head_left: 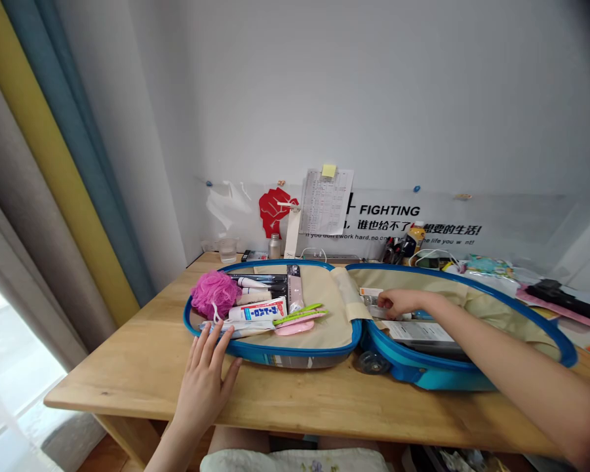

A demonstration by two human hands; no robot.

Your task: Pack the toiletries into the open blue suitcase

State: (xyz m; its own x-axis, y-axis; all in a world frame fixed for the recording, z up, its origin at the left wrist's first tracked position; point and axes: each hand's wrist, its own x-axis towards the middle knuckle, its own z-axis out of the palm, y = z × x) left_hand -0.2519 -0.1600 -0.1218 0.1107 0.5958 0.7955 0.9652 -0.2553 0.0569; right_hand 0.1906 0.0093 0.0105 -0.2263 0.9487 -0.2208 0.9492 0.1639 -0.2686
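A small blue suitcase lies open on a wooden table. Its left half holds a pink bath sponge, a white toothpaste tube, a green and pink toothbrush and several dark tubes. My left hand rests flat, fingers spread, on the table with its fingertips at the suitcase's left front rim. My right hand reaches into the right half, fingers curled over a small item there that I cannot name. A white flat box lies just in front of that hand.
At the back by the wall stand a small glass, a little bottle, an orange-capped bottle and cables. Papers and a black object lie at the right. Curtains and a window are at the left, past the table's edge.
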